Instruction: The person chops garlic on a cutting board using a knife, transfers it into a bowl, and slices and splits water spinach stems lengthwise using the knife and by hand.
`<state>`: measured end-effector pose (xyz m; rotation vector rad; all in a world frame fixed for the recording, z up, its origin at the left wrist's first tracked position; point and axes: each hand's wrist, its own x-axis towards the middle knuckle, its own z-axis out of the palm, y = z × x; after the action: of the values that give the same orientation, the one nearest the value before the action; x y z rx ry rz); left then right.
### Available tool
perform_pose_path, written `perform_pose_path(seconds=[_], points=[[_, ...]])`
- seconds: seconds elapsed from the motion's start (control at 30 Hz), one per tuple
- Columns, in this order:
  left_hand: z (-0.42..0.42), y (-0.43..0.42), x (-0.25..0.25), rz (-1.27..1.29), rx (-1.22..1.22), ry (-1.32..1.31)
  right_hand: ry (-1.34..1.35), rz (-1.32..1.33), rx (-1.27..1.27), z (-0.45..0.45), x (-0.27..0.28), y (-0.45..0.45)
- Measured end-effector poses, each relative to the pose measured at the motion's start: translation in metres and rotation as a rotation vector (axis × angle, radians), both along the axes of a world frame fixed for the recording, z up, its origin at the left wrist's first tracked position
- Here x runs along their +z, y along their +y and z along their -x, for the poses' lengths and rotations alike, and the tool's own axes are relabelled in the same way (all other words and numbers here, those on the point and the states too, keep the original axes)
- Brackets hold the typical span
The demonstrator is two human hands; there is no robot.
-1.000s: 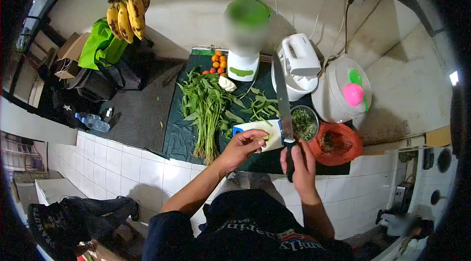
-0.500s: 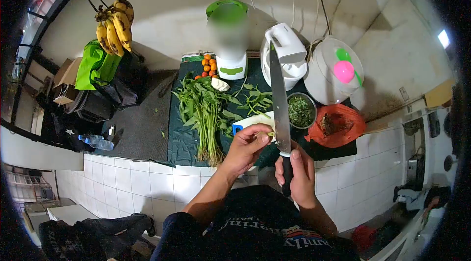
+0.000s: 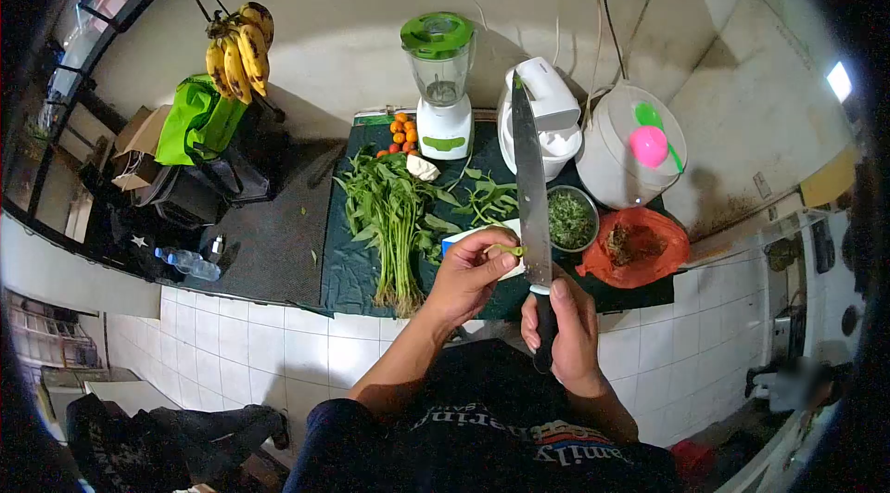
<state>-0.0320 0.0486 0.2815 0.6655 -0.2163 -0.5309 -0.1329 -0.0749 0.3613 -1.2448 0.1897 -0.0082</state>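
My right hand [image 3: 567, 331] is closed around the black handle of a large kitchen knife [image 3: 530, 178], its broad blade pointing up and away from me. Just left of the blade, my left hand [image 3: 471, 275] pinches a small green vegetable piece [image 3: 505, 250]; its exact kind is hard to make out. Behind that hand, a white cutting board [image 3: 515, 232] is partly hidden. Right of the knife stands a bowl of chopped greens [image 3: 568, 215]. A bunch of long-stemmed leafy greens [image 3: 394, 233] lies to the left, and green pods [image 3: 488, 198] lie beyond the board.
A blender [image 3: 443, 108], a white stand mixer [image 3: 547, 113] and a white tub [image 3: 616, 169] line the back. An orange-red plastic bag [image 3: 663, 252] sits at right. Orange and red small fruits [image 3: 402, 130] lie near the blender. Bananas [image 3: 241, 57] hang at upper left.
The view has shifted slightly, so the counter items appear a little lower. More of the green piece shows between my left fingers. Both hands stay in nearly the same place.
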Motion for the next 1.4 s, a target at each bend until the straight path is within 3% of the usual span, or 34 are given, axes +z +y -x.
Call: perform_pose_path(seconds=[1.07, 1.27, 1.4], points=[[-0.005, 0.01, 0.004, -0.086, 0.038, -0.109, -0.014, 0.001, 0.031, 0.003, -0.001, 0.005], [-0.008, 0.022, -0.004, -0.101, 0.051, -0.24, 0.012, 0.021, 0.056, 0.005, -0.002, 0.008], [-0.008, 0.029, -0.011, -0.067, -0.006, -0.164, 0.016, -0.055, 0.148, 0.004, 0.001, 0.008]])
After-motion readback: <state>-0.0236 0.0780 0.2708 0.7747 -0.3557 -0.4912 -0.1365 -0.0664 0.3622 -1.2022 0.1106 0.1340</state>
